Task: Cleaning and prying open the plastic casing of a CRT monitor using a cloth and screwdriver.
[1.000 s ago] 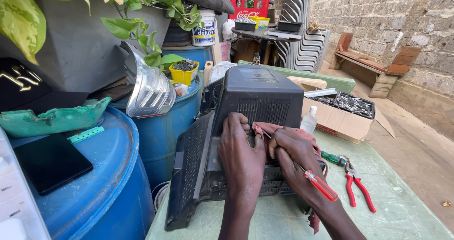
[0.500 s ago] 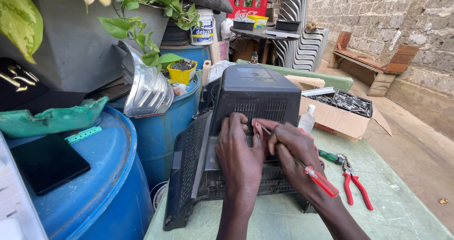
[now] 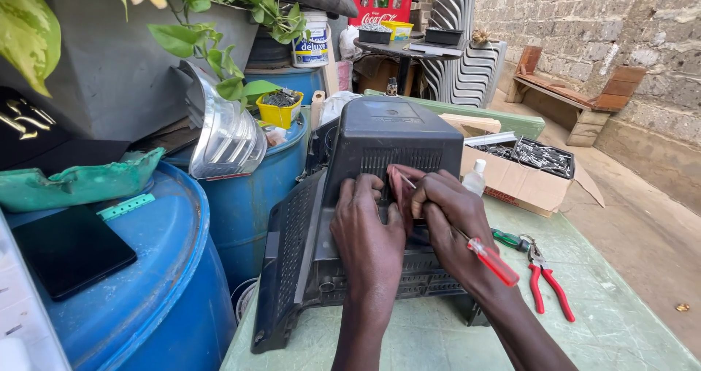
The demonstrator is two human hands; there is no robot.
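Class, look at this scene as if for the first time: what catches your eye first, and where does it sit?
Centre stage, a dark grey television casing lies face down on the green table, both hands pressed on its back. The right hand holds a red-handled screwdriver; the left hand steadies beside it. Left, a big blue drum; right, red pliers.

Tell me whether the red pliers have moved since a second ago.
No. The pliers lie in the same place on the table, just right of the right hand.

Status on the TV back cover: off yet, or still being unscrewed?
Done: nothing visibly removed. In hand: right hand holds a red-handled screwdriver at the black rear housing, left hand pressing beside it. Left: housing still seated on the set; red pliers unused on the table.
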